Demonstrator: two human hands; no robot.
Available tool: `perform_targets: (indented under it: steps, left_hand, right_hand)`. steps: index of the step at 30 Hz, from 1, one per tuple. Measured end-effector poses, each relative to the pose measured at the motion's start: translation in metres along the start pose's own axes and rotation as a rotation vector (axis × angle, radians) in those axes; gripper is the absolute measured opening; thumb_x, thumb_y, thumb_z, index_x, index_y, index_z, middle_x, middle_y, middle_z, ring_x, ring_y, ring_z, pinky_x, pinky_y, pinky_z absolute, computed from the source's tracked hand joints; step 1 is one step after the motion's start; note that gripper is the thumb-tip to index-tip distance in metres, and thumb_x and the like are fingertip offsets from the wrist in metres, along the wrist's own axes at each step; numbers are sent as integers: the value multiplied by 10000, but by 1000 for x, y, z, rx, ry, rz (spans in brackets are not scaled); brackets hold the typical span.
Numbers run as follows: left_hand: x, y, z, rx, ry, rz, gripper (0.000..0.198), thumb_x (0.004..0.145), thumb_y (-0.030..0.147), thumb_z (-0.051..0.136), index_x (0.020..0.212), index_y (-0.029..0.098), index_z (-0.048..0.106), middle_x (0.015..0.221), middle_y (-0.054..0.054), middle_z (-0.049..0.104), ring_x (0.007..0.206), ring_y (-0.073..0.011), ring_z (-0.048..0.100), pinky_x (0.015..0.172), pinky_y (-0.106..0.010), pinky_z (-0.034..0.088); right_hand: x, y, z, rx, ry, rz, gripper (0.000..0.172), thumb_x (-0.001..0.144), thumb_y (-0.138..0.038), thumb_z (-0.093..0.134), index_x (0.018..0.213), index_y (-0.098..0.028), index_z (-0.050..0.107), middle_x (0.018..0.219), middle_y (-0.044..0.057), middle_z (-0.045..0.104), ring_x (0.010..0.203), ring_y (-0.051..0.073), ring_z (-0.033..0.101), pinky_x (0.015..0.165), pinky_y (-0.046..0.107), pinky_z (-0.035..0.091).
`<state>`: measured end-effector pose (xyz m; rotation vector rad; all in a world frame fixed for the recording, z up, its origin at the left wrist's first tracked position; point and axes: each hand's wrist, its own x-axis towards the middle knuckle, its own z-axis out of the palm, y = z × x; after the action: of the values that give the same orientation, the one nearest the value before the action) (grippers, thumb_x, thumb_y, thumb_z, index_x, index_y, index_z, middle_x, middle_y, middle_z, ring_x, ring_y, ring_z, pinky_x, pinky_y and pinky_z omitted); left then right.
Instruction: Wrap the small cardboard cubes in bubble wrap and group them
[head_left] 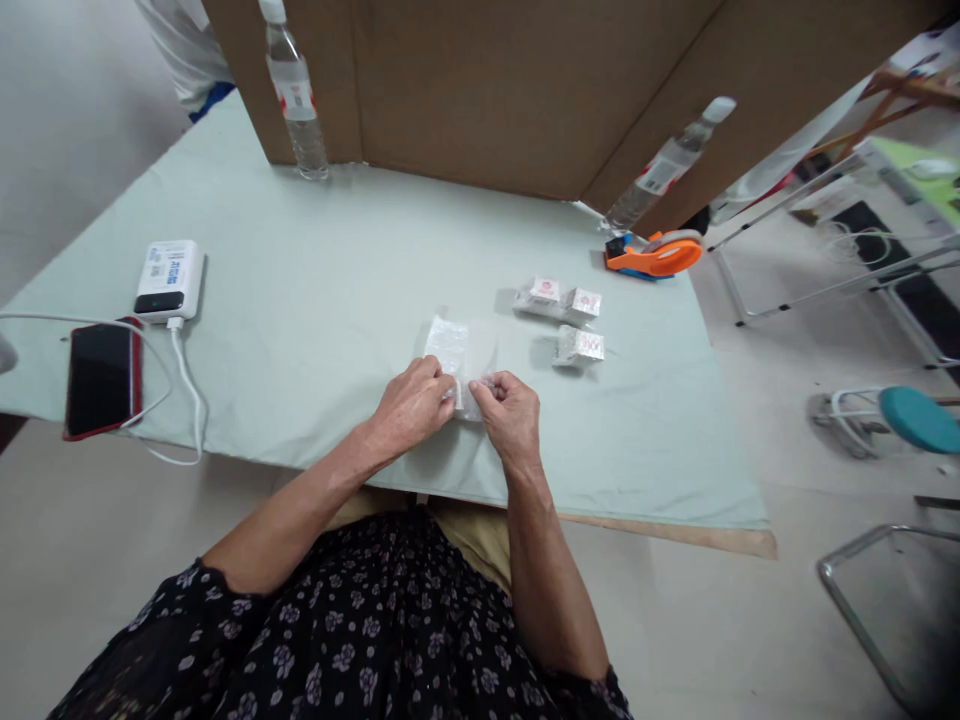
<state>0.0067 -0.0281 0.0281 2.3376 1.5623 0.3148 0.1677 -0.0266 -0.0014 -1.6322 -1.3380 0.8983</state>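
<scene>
A clear plastic wrap (448, 342) lies on the pale green table near its front edge. My left hand (420, 402) is closed on the wrap's left side, fingers curled. On the other side, my right hand (508, 408) pinches the wrap between thumb and fingers. What lies inside the wrap is mostly hidden by my fingers. To the right are small boxes in clear wrap: one (544, 291) and another (583, 304) side by side, and a third (580, 346) a little nearer to me.
An orange tape dispenser (660, 255) sits at the right edge. Two water bottles (297, 100) (667, 168) stand against a cardboard panel (480, 90). At left are a white power bank (169, 280), its cable and a phone (103, 378). A teal stool (919, 420) stands on the floor.
</scene>
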Motion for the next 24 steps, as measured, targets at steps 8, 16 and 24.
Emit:
perform_targets:
  steps: [8, 16, 24]
  left_hand:
    - [2, -6, 12, -111, 43, -22, 172, 928, 211, 528, 970, 155, 685, 1006, -102, 621, 929, -215, 595, 834, -345, 519]
    - [-1, -11, 24, -317, 136, -37, 142, 863, 194, 548, 991, 177, 609, 1011, -84, 621, 1010, -231, 575, 926, -391, 507]
    - [-8, -10, 32, -816, 328, -258, 406, 776, 213, 633, 1170, 152, 558, 1041, -60, 654, 731, -120, 562, 749, -295, 523]
  right_hand:
    - [1, -17, 15, 36, -110, -11, 237, 769, -405, 603, 717, -180, 658, 565, -13, 599, 539, 132, 522, 545, 255, 422]
    - [2, -29, 5, -10, -342, -17, 231, 792, -357, 569, 700, -171, 671, 495, -26, 561, 481, 125, 521, 525, 251, 411]
    - [10, -43, -10, -324, -576, -222, 313, 811, -197, 472, 903, -189, 770, 752, 37, 721, 703, 177, 621, 666, 292, 480]
